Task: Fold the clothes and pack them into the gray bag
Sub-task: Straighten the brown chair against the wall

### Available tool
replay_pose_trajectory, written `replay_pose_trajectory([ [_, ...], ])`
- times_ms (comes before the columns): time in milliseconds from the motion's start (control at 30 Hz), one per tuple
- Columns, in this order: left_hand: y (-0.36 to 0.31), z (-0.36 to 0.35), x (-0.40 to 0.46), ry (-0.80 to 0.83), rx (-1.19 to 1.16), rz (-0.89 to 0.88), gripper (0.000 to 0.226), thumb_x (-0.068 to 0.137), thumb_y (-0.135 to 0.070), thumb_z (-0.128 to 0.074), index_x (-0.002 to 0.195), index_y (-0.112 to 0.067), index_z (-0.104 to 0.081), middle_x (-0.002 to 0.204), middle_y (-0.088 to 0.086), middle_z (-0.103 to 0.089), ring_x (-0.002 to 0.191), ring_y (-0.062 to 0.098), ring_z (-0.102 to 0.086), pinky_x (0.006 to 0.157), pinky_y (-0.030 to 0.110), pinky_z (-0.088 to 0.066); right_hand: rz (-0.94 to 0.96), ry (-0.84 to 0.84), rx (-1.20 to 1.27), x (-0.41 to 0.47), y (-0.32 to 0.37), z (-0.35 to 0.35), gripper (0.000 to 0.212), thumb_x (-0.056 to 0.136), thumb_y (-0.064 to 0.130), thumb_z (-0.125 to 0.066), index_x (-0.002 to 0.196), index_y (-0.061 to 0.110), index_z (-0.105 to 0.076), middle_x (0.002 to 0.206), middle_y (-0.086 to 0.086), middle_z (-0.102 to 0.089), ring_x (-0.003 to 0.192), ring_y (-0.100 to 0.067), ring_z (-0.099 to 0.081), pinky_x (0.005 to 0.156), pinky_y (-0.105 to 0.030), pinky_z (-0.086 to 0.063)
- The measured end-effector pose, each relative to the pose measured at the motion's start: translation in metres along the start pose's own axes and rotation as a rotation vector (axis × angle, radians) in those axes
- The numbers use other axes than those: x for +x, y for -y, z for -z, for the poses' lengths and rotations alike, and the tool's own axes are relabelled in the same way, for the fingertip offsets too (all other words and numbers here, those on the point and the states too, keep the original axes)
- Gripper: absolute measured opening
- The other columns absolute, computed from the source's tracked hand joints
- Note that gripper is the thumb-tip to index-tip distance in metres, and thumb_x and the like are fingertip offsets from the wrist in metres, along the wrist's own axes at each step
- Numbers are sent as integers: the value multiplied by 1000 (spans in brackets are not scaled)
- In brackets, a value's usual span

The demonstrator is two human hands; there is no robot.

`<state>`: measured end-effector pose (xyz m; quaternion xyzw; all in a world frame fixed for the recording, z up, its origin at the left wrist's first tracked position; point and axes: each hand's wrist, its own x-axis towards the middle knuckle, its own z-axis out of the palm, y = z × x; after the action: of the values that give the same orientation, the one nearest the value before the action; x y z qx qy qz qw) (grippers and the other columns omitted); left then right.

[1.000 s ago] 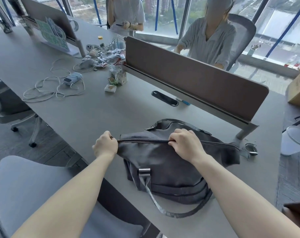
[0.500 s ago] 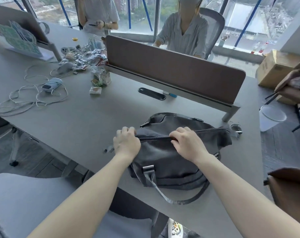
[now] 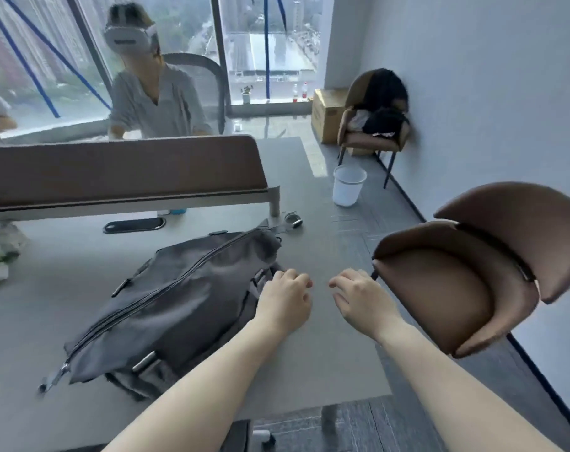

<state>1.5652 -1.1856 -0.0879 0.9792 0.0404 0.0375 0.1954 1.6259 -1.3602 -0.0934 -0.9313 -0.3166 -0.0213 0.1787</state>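
Observation:
The gray bag (image 3: 176, 295) lies on the grey table (image 3: 326, 340), its top zipper closed from end to end, its straps partly tucked under it. My left hand (image 3: 285, 301) hovers just right of the bag's right end with loosely curled fingers and holds nothing. My right hand (image 3: 363, 296) hangs a little further right over bare table, fingers loosely curled, also holding nothing. No clothes show on the table; dark clothes (image 3: 380, 117) lie heaped on a far chair by the wall.
A brown chair (image 3: 479, 272) stands close on the right at the table's edge. A brown desk divider (image 3: 124, 171) crosses the table behind the bag, with a person seated beyond it. A white bin (image 3: 349, 185) and a cardboard box (image 3: 326, 115) are on the floor.
Both hands have let go of the bag's zipper and moved off to its right. My view has swung right, bringing the brown chair and the wall into sight.

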Motion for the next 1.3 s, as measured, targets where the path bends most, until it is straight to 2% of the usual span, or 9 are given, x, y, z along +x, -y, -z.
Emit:
replay_pose_trajectory([
  [167,-120,-55,32,106,88,-150,34,92,-27,-47,124,-26,-57,124,0,-55,120,25,-45,93,36,-41,-140,-53,-39,-71,-112,49,22,91,23,-53,108,19,-67,110,-1,-63,102,-25,-55,86,-40,-50],
  [267,-205,-93,45,141,113,-215,34,92,-28,-47,125,-25,-57,124,0,-55,119,25,-46,93,37,-41,-206,-56,-64,-116,-182,85,23,93,27,-51,110,21,-65,112,1,-61,105,-22,-53,82,-35,-49],
  [533,-391,-163,81,187,180,-359,25,91,-27,-44,109,-19,-58,110,2,-57,106,27,-50,86,40,-44,-379,-71,-91,-200,-338,159,25,94,28,-48,114,22,-62,114,4,-59,107,-20,-52,81,-38,-51],
  [700,-452,-199,133,200,185,-391,27,91,-29,-44,112,-21,-59,112,1,-57,108,25,-49,86,39,-44,-437,-66,-79,-197,-414,179,27,95,27,-46,116,23,-63,116,5,-60,108,-18,-52,81,-36,-51],
  [967,-524,-251,252,224,106,-364,25,91,-28,-44,108,-19,-58,107,2,-55,104,27,-48,79,36,-40,-462,-36,-122,-142,-535,213,24,94,27,-48,114,24,-62,113,6,-60,108,-17,-51,79,-33,-50],
  [1067,-553,-266,290,229,90,-355,28,91,-28,-45,113,-19,-59,110,2,-55,106,26,-48,81,37,-41,-482,-45,-129,-126,-578,228,23,93,26,-49,111,24,-63,110,5,-59,107,-18,-51,78,-32,-49],
  [1300,-617,-312,367,240,106,-261,29,91,-30,-46,114,-19,-58,112,1,-55,106,26,-48,83,38,-44,-413,-2,-116,-87,-696,251,25,95,27,-46,112,22,-63,112,4,-60,106,-20,-52,79,-33,-49],
])
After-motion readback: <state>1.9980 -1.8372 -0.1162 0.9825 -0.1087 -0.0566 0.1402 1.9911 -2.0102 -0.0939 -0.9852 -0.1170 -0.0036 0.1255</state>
